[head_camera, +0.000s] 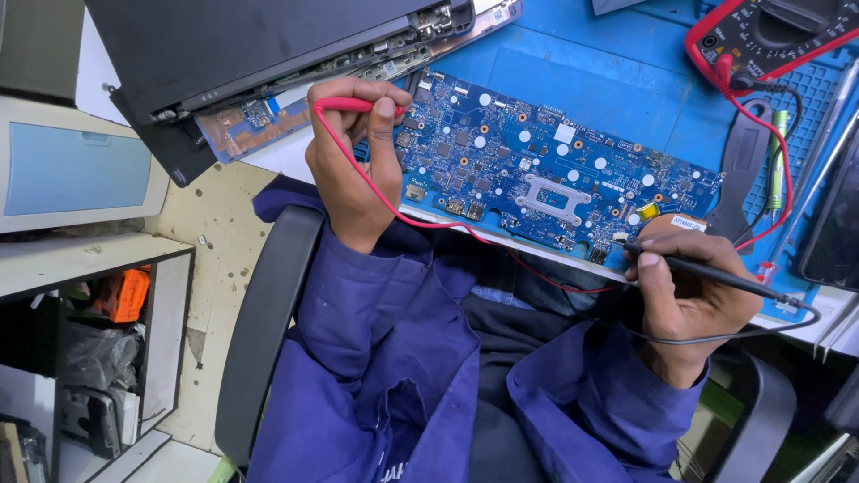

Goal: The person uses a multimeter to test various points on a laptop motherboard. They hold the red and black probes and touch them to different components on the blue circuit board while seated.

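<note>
1. Circuit board (546,170), blue, lies flat on the blue mat (573,72) at the desk edge, between both hands.
2. Head view: left hand (353,161) has its fingers pressed together around the red probe (344,105), tip down near the board's left end; whether the tip touches, cannot tell.
3. Right hand (689,295) pinches the black probe (707,273) like a pen, tip at the board's lower right edge.
4. Risk: either tip could slide off its spot and bridge neighbouring parts, since components sit close together.
5. Risk: red lead (429,224) drapes across the lap and over the board edge; a tug from an arm move could drag the probe or shift the board, which overhangs the desk.
6. Risk: black lead (716,338) loops under the right wrist and could snag.
7. Meter (769,36), red-cased, sits top right, well apart from the hands.
8. Labels: small white rectangular sticker (687,222) at the board's right end, just beside the right hand; yellow tab (647,211) near it; white round dots scattered over the board.
9. Open laptop shell (268,54) lies top left, touching the board's corner.
</note>
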